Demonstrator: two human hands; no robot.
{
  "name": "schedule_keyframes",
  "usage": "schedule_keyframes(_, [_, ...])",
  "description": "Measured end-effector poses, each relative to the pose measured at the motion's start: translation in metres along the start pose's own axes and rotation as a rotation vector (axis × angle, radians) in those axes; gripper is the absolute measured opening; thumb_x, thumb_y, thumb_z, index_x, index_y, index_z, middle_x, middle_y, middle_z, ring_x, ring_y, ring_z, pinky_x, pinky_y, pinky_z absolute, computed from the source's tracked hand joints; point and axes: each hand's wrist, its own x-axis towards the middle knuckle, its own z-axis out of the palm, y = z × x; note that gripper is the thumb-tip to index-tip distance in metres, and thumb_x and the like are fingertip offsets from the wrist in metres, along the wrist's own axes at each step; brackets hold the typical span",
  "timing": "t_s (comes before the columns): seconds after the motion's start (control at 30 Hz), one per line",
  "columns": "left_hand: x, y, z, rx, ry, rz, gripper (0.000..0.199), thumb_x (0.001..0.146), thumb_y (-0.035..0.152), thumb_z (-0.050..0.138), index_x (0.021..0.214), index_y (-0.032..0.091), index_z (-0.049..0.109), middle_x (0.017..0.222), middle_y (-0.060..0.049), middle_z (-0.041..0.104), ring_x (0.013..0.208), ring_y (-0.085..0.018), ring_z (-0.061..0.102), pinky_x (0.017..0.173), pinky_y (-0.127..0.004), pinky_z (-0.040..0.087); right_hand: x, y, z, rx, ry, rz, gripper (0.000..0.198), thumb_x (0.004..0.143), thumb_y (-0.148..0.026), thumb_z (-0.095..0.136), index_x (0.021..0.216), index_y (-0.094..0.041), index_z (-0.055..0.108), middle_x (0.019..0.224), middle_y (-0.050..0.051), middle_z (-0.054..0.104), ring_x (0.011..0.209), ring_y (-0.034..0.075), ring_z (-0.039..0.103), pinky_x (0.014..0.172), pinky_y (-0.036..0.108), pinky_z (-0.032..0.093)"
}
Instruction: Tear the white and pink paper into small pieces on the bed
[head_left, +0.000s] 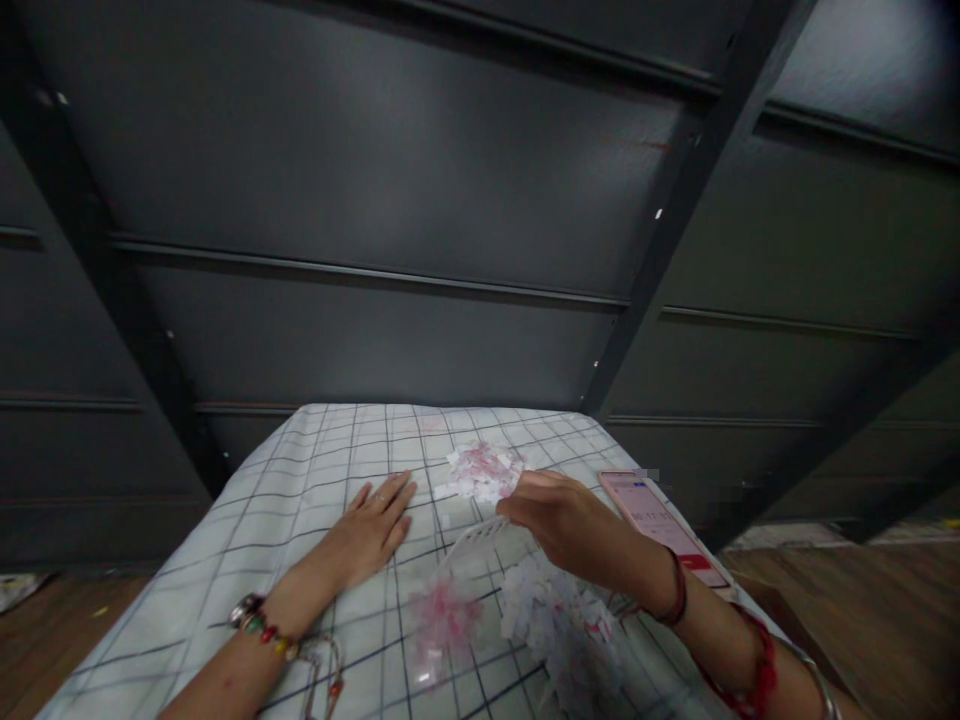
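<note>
My left hand (375, 525) lies flat on the checked tablecloth (360, 640), fingers stretched out and holding nothing. My right hand (551, 510) pinches the upper end of a whitish slotted strip (476, 538); its exact kind is unclear. Below the strip's lower end is a blurred pink, flower-like tuft (444, 608) with a shiny clear part. Just beyond my right fingers sits a heap of small white and pink pieces (484, 470). Under my right wrist lies a larger pile of whitish pieces (559, 620), partly hidden by my forearm.
A phone (660, 520) with a lit screen lies along the right edge of the table. Dark metal panels (390, 200) rise right behind the table. Wooden floor (862, 590) shows on both sides, and a brown box-like edge (787, 625) is at the lower right.
</note>
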Motion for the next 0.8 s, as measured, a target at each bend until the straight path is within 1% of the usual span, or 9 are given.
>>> schedule_keyframes(0.07, [0.0, -0.001, 0.002, 0.005, -0.001, 0.004, 0.052, 0.094, 0.04, 0.019, 0.14, 0.016, 0.027, 0.146, -0.01, 0.025, 0.133, -0.025, 0.022, 0.107, -0.046, 0.018, -0.001, 0.004, -0.002, -0.024, 0.055, 0.019, 0.027, 0.075, 0.002, 0.039, 0.076, -0.019, 0.055, 0.066, -0.001, 0.054, 0.065, 0.013, 0.046, 0.061, 0.025, 0.034])
schedule_keyframes(0.2, [0.0, -0.003, 0.005, 0.01, 0.008, -0.002, 0.052, 0.093, 0.039, 0.021, 0.139, 0.015, 0.028, 0.145, -0.011, 0.028, 0.132, -0.025, 0.024, 0.106, -0.045, 0.02, 0.01, 0.017, 0.002, -0.189, 0.157, -0.001, 0.026, 0.08, 0.0, 0.04, 0.089, -0.016, 0.058, 0.071, 0.002, 0.058, 0.071, 0.016, 0.047, 0.065, 0.028, 0.034])
schedule_keyframes(0.27, [0.001, -0.003, 0.005, 0.01, 0.005, -0.002, 0.052, 0.093, 0.039, 0.021, 0.139, 0.016, 0.029, 0.145, -0.011, 0.027, 0.132, -0.025, 0.024, 0.106, -0.045, 0.02, 0.02, 0.022, 0.008, -0.219, 0.157, -0.012, 0.024, 0.082, -0.003, 0.042, 0.094, -0.015, 0.059, 0.074, 0.004, 0.06, 0.074, 0.017, 0.048, 0.066, 0.03, 0.033])
schedule_keyframes(0.37, [0.001, -0.002, 0.002, 0.013, -0.006, 0.0, 0.052, 0.093, 0.04, 0.022, 0.139, 0.016, 0.028, 0.145, -0.01, 0.026, 0.133, -0.025, 0.023, 0.106, -0.045, 0.021, 0.034, 0.023, 0.019, -0.243, 0.136, -0.045, 0.017, 0.083, -0.006, 0.047, 0.09, -0.015, 0.059, 0.077, 0.005, 0.061, 0.075, 0.018, 0.048, 0.066, 0.03, 0.033])
schedule_keyframes(0.5, [0.001, 0.003, -0.005, 0.017, -0.065, -0.034, 0.054, 0.092, 0.038, 0.02, 0.139, 0.012, 0.027, 0.146, -0.012, 0.024, 0.134, -0.026, 0.021, 0.106, -0.047, 0.02, 0.038, 0.02, 0.024, -0.239, 0.112, -0.087, 0.015, 0.082, -0.007, 0.048, 0.087, -0.015, 0.059, 0.076, 0.004, 0.061, 0.074, 0.018, 0.048, 0.065, 0.03, 0.032])
schedule_keyframes(0.53, [0.001, 0.005, -0.006, 0.018, -0.086, -0.047, 0.055, 0.092, 0.038, 0.02, 0.139, 0.01, 0.026, 0.146, -0.013, 0.023, 0.134, -0.026, 0.02, 0.107, -0.047, 0.019, 0.035, 0.019, 0.023, -0.234, 0.108, -0.094, 0.016, 0.082, -0.005, 0.047, 0.085, -0.015, 0.059, 0.075, 0.004, 0.061, 0.074, 0.017, 0.048, 0.065, 0.03, 0.032])
schedule_keyframes(0.67, [0.001, 0.007, -0.009, 0.019, -0.094, -0.054, 0.055, 0.092, 0.037, 0.02, 0.139, 0.011, 0.027, 0.146, -0.012, 0.023, 0.134, -0.025, 0.019, 0.107, -0.046, 0.018, 0.016, 0.022, 0.007, -0.207, 0.082, -0.111, 0.024, 0.078, 0.002, 0.042, 0.076, -0.017, 0.057, 0.068, 0.001, 0.057, 0.069, 0.015, 0.046, 0.063, 0.028, 0.031])
schedule_keyframes(0.77, [0.001, 0.008, -0.01, 0.017, -0.097, -0.058, 0.055, 0.092, 0.037, 0.021, 0.139, 0.009, 0.027, 0.146, -0.012, 0.022, 0.134, -0.025, 0.019, 0.107, -0.045, 0.018, 0.004, 0.026, -0.007, -0.197, 0.069, -0.084, 0.028, 0.073, 0.006, 0.041, 0.072, -0.018, 0.055, 0.065, 0.0, 0.054, 0.065, 0.014, 0.044, 0.062, 0.027, 0.031])
schedule_keyframes(0.8, [0.001, 0.008, -0.01, 0.018, -0.103, -0.061, 0.055, 0.092, 0.037, 0.021, 0.139, 0.009, 0.027, 0.146, -0.013, 0.022, 0.134, -0.025, 0.019, 0.108, -0.045, 0.018, 0.002, 0.026, -0.01, -0.211, 0.08, -0.074, 0.028, 0.073, 0.006, 0.041, 0.073, -0.018, 0.056, 0.065, 0.0, 0.054, 0.065, 0.015, 0.044, 0.062, 0.028, 0.031])
